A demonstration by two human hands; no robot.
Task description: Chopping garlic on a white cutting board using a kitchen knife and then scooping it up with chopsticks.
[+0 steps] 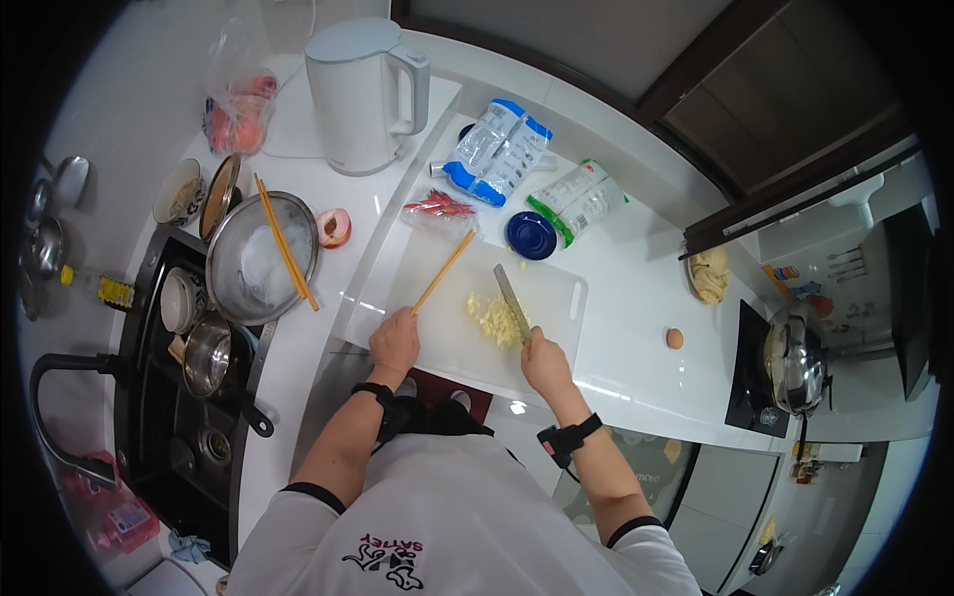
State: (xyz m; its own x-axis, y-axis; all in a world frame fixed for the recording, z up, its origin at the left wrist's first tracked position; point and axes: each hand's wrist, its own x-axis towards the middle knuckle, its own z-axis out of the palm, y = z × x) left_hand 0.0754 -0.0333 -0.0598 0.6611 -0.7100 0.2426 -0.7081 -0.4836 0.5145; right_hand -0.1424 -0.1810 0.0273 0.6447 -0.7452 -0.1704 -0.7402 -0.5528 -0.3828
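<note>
My right hand (547, 363) grips the handle of a kitchen knife (513, 299), whose blade stands in a heap of chopped pale yellow pieces (489, 320), perhaps garlic. That heap lies on a translucent white cutting board (440, 350). At the board's left side, my left hand (395, 341) is closed around the lower end of a wooden chopstick (446, 270); whether it is one stick or a pair I cannot tell. A dark blue dish (531, 235) sits just past the board's far edge, beside a clear bag of red chilies (440, 210).
Left stands a metal bowl (223, 261) with chopsticks (277, 238) across it, near a cut peach (334, 227) and the black sink (179, 484). Behind are an electric kettle (350, 97) and food packets (503, 153). An egg (674, 339) lies right, before the cooktop pot (796, 361).
</note>
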